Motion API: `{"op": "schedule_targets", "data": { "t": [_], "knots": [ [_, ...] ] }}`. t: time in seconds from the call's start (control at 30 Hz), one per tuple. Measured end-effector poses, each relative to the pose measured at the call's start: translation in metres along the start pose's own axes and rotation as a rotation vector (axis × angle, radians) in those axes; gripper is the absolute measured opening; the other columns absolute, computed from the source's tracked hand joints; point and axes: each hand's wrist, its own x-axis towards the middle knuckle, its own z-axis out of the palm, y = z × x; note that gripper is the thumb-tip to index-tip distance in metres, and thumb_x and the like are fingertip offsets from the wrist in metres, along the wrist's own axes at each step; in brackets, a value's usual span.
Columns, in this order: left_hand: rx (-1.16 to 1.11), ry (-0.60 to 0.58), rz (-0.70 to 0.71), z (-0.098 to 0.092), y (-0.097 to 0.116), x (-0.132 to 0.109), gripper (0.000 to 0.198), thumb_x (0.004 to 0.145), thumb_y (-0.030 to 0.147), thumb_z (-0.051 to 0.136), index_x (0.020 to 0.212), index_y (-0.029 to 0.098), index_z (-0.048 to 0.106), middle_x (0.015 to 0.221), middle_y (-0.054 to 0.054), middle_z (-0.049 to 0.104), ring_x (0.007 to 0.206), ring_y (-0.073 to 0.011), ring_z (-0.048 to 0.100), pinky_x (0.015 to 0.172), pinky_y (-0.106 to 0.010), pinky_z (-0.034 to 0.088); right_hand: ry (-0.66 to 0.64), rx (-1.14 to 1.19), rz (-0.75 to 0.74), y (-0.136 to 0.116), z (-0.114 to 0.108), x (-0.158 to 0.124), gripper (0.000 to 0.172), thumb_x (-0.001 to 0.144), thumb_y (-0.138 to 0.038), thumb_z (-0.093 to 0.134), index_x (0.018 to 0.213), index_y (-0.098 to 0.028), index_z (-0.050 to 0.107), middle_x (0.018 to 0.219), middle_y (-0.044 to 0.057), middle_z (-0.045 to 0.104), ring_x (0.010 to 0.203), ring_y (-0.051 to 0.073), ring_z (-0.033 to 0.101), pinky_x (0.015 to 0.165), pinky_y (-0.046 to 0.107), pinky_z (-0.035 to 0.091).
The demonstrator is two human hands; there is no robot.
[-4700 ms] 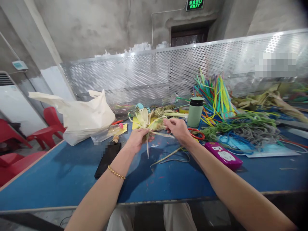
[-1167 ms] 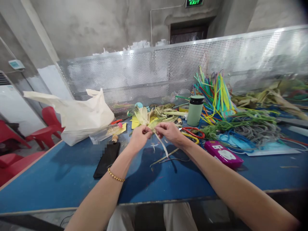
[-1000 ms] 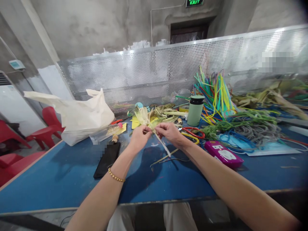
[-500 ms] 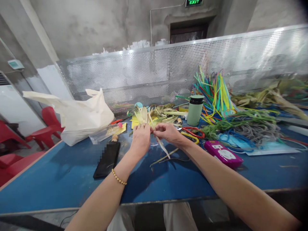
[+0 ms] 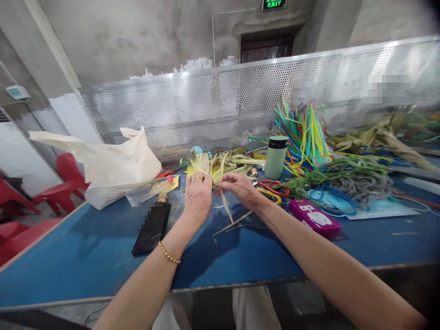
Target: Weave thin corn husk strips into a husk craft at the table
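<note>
The left hand [image 5: 198, 198] is curled over the husk [image 5: 204, 163], its fingertips hidden; the right hand [image 5: 239, 187] pinches it just beside, thumb against finger. The husk is above the desk [image 5: 220, 263], nearer the far edge than the near one. It looks light, soft and apt to split lengthwise; its bunched base seems the safest hold.

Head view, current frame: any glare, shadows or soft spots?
Head view: glare streaks the metal panel at upper right; a dark shadow spreads over the blue table below the left hand and right hand; the far right looks soft, its top corner black; a pixelated block covers part of the panel.
</note>
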Motion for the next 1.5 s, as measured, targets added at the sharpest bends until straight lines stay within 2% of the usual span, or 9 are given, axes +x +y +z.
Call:
{"op": "schedule_targets", "data": {
  "t": [0.5,0.77,0.87,0.97,1.07,1.23,1.3,1.4,1.5],
  "knots": [
    [0.002,-0.006,-0.038,0.000,-0.006,0.001,0.022,0.088,0.012,0.042,0.090,0.016,0.064,0.093,-0.013,0.056,0.094,-0.0270,0.052,0.084,-0.041,0.039,-0.012,0.133,0.023,0.003,-0.002,0.000,0.020,0.068,-0.030,0.076,0.074,-0.014,0.067,0.069,0.003,0.072,0.069,0.016,0.069,0.076,0.029,0.050],
    [-0.431,-0.027,-0.133,0.002,-0.017,0.010,0.026,0.089,0.023,0.049,0.110,0.019,0.064,0.109,-0.011,0.066,0.102,-0.0233,0.058,0.093,-0.039,0.038,-0.014,0.045,0.098,0.002,-0.007,0.002,0.034,0.061,-0.043,0.082,0.072,-0.013,0.072,0.070,0.006,0.073,0.062,0.017,0.069,0.068,0.030,0.053],
    [-0.571,-0.175,-0.144,0.004,-0.017,0.011,0.020,0.087,0.027,0.053,0.092,0.018,0.070,0.090,-0.008,0.071,0.086,-0.0212,0.061,0.082,-0.033,0.041,-0.032,0.078,0.102,0.003,0.000,0.001,0.033,0.061,-0.041,0.082,0.076,-0.013,0.074,0.071,0.006,0.074,0.064,0.017,0.069,0.071,0.031,0.054],
    [-0.699,-0.281,-0.218,0.008,-0.019,0.010,0.025,0.084,0.028,0.054,0.067,0.016,0.068,0.063,-0.004,0.064,0.063,-0.0163,0.054,0.064,-0.028,0.037,-0.033,0.069,0.118,0.007,0.004,0.001,0.030,0.065,-0.039,0.078,0.080,-0.013,0.074,0.071,0.005,0.073,0.063,0.017,0.068,0.069,0.032,0.053],
    [-0.873,-0.345,-0.400,0.013,-0.023,0.009,0.027,0.078,0.032,0.060,0.057,0.015,0.063,0.051,-0.001,0.055,0.052,-0.0127,0.046,0.056,-0.026,0.033,0.033,-0.132,0.075,0.009,0.002,0.003,0.024,0.073,-0.037,0.070,0.080,-0.014,0.073,0.070,0.005,0.070,0.061,0.017,0.063,0.065,0.031,0.050],
    [-1.206,-0.299,-0.656,0.018,-0.024,0.007,0.030,0.066,0.040,0.070,0.056,0.014,0.059,0.051,0.000,0.054,0.048,-0.0097,0.045,0.052,-0.024,0.032,0.397,-0.846,-0.376,0.002,-0.005,-0.001,0.021,0.084,-0.029,0.058,0.070,-0.016,0.067,0.079,0.008,0.067,0.077,0.018,0.057,0.074,0.030,0.041],
    [-1.228,-0.270,-0.671,0.019,-0.023,0.007,0.031,0.067,0.041,0.070,0.056,0.014,0.058,0.051,0.000,0.053,0.046,-0.0080,0.041,0.050,-0.023,0.029,0.313,-0.963,-0.384,0.000,-0.003,-0.004,0.029,0.087,-0.031,0.054,0.065,-0.016,0.066,0.069,0.006,0.064,0.067,0.015,0.052,0.067,0.028,0.037],
    [-1.250,-0.283,-0.661,0.019,-0.020,0.006,0.030,0.069,0.040,0.068,0.058,0.014,0.058,0.049,0.001,0.052,0.044,-0.0068,0.036,0.048,-0.023,0.023,0.104,-0.915,-0.248,0.005,0.004,-0.006,0.029,0.086,-0.029,0.055,0.064,-0.016,0.068,0.057,0.002,0.060,0.054,0.011,0.046,0.056,0.026,0.031],
    [-1.308,-0.333,-0.665,0.019,-0.019,0.006,0.032,0.071,0.043,0.066,0.060,0.014,0.057,0.048,0.001,0.049,0.045,-0.0079,0.037,0.048,-0.025,0.023,0.078,-0.798,-0.150,0.011,0.008,-0.003,0.022,0.082,-0.020,0.057,0.066,-0.014,0.071,0.056,0.000,0.062,0.053,0.010,0.048,0.054,0.023,0.031]
  ]
}}
